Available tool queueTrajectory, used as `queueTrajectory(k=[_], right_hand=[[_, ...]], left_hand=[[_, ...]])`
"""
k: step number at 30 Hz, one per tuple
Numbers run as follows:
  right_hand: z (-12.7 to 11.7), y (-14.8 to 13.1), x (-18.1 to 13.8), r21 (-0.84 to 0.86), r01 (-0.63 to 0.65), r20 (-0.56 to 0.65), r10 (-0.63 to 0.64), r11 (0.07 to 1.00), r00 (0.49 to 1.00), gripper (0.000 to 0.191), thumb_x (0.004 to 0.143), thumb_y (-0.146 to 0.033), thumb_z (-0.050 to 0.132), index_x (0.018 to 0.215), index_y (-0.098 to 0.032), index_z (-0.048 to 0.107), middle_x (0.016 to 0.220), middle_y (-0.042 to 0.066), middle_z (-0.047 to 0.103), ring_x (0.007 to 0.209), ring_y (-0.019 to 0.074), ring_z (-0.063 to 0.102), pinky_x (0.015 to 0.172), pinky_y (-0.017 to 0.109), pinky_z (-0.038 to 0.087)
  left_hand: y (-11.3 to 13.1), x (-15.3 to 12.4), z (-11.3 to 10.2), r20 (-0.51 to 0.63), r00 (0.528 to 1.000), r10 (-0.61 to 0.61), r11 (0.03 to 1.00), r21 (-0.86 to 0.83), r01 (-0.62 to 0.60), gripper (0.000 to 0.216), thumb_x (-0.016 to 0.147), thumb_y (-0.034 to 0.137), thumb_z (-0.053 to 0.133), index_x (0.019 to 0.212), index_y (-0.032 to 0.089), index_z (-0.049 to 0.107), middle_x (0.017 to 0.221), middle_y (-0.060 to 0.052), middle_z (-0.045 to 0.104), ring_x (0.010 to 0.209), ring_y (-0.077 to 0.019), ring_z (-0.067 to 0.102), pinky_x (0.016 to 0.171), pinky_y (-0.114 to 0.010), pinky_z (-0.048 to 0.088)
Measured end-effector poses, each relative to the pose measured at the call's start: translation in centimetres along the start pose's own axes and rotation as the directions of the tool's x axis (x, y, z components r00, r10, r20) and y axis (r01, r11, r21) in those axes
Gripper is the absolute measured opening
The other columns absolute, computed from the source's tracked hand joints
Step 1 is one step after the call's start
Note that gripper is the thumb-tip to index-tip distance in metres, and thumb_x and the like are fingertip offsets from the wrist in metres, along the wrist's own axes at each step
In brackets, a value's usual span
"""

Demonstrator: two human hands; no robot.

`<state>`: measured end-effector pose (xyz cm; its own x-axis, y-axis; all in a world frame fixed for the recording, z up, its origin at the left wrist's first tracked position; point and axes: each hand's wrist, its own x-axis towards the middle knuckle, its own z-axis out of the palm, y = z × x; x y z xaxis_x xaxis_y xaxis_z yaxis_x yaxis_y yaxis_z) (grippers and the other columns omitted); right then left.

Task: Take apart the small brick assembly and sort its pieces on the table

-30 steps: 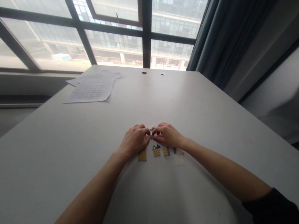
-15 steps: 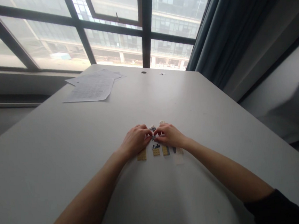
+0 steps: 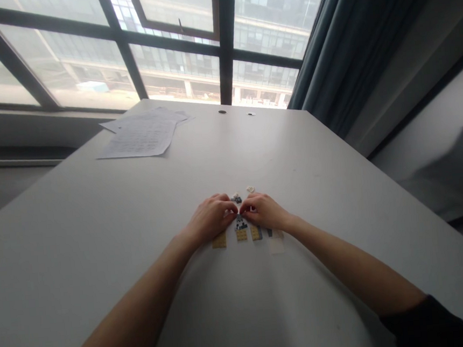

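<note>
My left hand (image 3: pixel 214 216) and my right hand (image 3: pixel 265 211) meet over the table, thumbs and fingertips pinched nearly together. Between the fingertips is a small grey building-brick piece (image 3: pixel 239 217); its exact shape is too small to tell. Just beyond them lies a cluster of dark grey pieces (image 3: pixel 236 199), and small white pieces (image 3: pixel 250 189) sit past my right hand. On the near side are small black pieces (image 3: pixel 242 226), a tan studded plate (image 3: pixel 241 236), another tan plate (image 3: pixel 219 241) partly under my left hand, and a tan and grey plate pair (image 3: pixel 256 233).
A pale flat piece (image 3: pixel 277 245) lies below my right wrist, near a dark piece (image 3: pixel 269 233). Printed papers (image 3: pixel 137 136) rest on the white table (image 3: pixel 242 297) at the far left. Two cable holes mark the far edge, with windows and a curtain (image 3: pixel 326 46) behind.
My hands have shifted only slightly, the fingertips staying close together. The grey piece between them sits a little lower, and more of the dark grey cluster beyond shows.
</note>
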<state>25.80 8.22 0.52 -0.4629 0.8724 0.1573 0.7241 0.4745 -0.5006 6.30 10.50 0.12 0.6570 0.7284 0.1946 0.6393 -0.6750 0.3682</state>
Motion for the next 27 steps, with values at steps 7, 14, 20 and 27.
queueTrajectory(k=[7, 14, 20, 27], right_hand=[[-0.07, -0.03, -0.07, -0.007, 0.016, -0.003, -0.016, 1.000, 1.000, 0.014, 0.079, -0.011, 0.062, 0.085, -0.019, 0.072, 0.078, 0.002, 0.064, 0.077, 0.0134, 0.056, 0.075, 0.025, 0.042], [0.19, 0.21, -0.19, 0.004, 0.024, -0.010, -0.024, 1.000, 1.000, 0.013, 0.078, -0.010, 0.062, 0.083, -0.018, 0.072, 0.077, 0.001, 0.063, 0.075, 0.0127, 0.056, 0.074, 0.024, 0.042], [-0.04, 0.49, -0.07, 0.015, -0.016, -0.039, 0.017, 1.000, 0.999, 0.014, 0.079, -0.010, 0.062, 0.086, -0.019, 0.071, 0.077, 0.001, 0.062, 0.074, 0.0123, 0.055, 0.075, 0.025, 0.042], [-0.14, 0.91, 0.51, -0.099, -0.070, -0.080, 0.062, 0.993, 0.995, 0.030, 0.080, -0.014, 0.063, 0.109, -0.021, 0.066, 0.092, 0.003, 0.062, 0.085, 0.0149, 0.057, 0.083, 0.028, 0.041]], left_hand=[[-0.02, -0.02, 0.11, -0.004, 1.000, 0.020, 1.000, 0.003, -0.020, 0.021, 0.084, 0.025, 0.050, 0.082, 0.025, 0.071, 0.089, -0.004, 0.065, 0.088, -0.0191, 0.058, 0.079, -0.029, 0.044], [0.01, -0.02, 0.11, -0.002, 0.999, 0.032, 0.999, -0.005, -0.032, 0.021, 0.083, 0.024, 0.050, 0.083, 0.025, 0.071, 0.088, -0.003, 0.065, 0.087, -0.0185, 0.058, 0.080, -0.029, 0.044], [-0.52, -0.07, -0.02, -0.001, 1.000, -0.020, 0.999, 0.027, 0.020, 0.020, 0.083, 0.027, 0.049, 0.085, 0.023, 0.069, 0.090, -0.004, 0.064, 0.088, -0.0199, 0.058, 0.080, -0.030, 0.045], [-0.82, -0.06, 0.29, -0.080, 0.994, -0.081, 0.984, 0.155, 0.092, 0.036, 0.086, 0.030, 0.049, 0.120, 0.029, 0.059, 0.107, -0.005, 0.059, 0.098, -0.0225, 0.055, 0.087, -0.035, 0.044]])
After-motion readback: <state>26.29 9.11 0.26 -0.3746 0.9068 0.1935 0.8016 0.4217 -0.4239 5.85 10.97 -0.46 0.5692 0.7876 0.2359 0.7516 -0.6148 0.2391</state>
